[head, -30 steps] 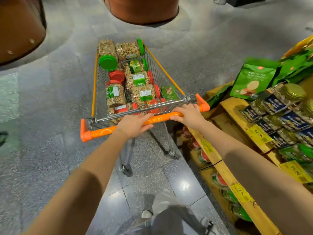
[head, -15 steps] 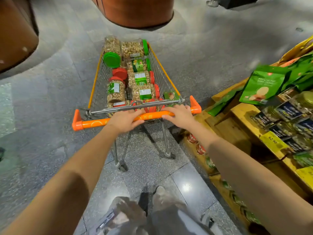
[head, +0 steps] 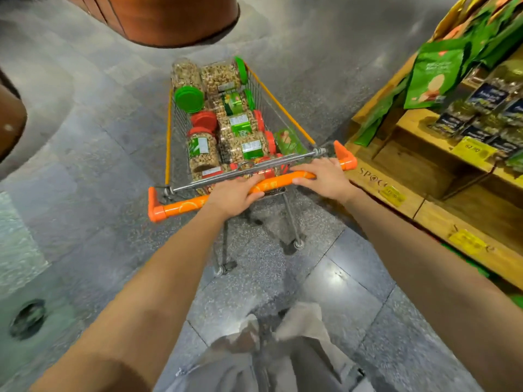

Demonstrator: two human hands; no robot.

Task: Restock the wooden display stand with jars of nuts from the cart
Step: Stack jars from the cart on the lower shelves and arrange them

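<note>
HANDS: left hand point(head: 235, 195) and right hand point(head: 325, 176) are curling fingers point(head: 304, 166) round the orange cart handle point(head: 181, 206) | JARS: jars of nuts point(head: 243, 145) are lying piled in the cart point(head: 169, 131) | CHANGE: cart is drawing up beside the wooden display stand point(head: 410, 193), so unloading is nearing.

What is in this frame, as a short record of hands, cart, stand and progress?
left hand: grips the cart handle near its middle
right hand: grips the same handle near its right end
cart: holds jars of nuts with green and red lids, several lying on their sides
display stand: wooden, right of the cart, carrying green pouches and yellow price tags
progress: no jar taken out yet
</note>
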